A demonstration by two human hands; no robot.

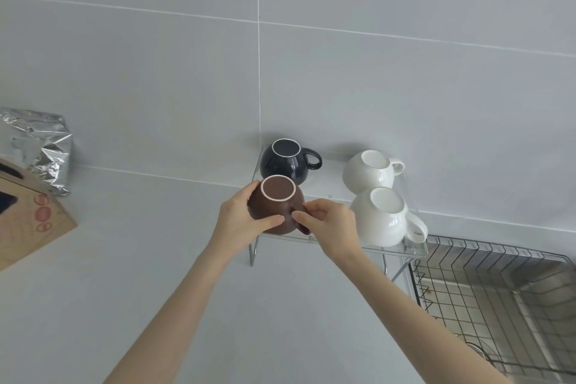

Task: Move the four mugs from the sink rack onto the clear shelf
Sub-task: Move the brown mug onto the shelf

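Both hands on the brown mug (274, 212), upside down, base up, at front-left corner of the clear shelf (414, 251). Left hand (241, 220) cups the mug's left side: fingers curled round the far side, thumb (274, 221) pressed across the near wall. Right hand (327, 224) pinches the mug's handle, thumb & forefinger closed on it; handle mostly hidden under the fingers, only its lower end shows. Can't tell if mug bottom rests on shelf or sits just above it.

Beyond the left fingertips: dark navy mug (285, 162), inverted, handle pointing right, at shelf's back-left. Just right of the right hand: white mug (383, 216), inverted, handle toward front-right. Behind that, 2nd white mug (371, 171), also inverted, near the wall.

Wire sink rack (486, 283) below & right of right forearm, over the sink. Far left of left hand: foil bag (43, 149) & cardboard box (31, 221) on the countertop (140, 259).
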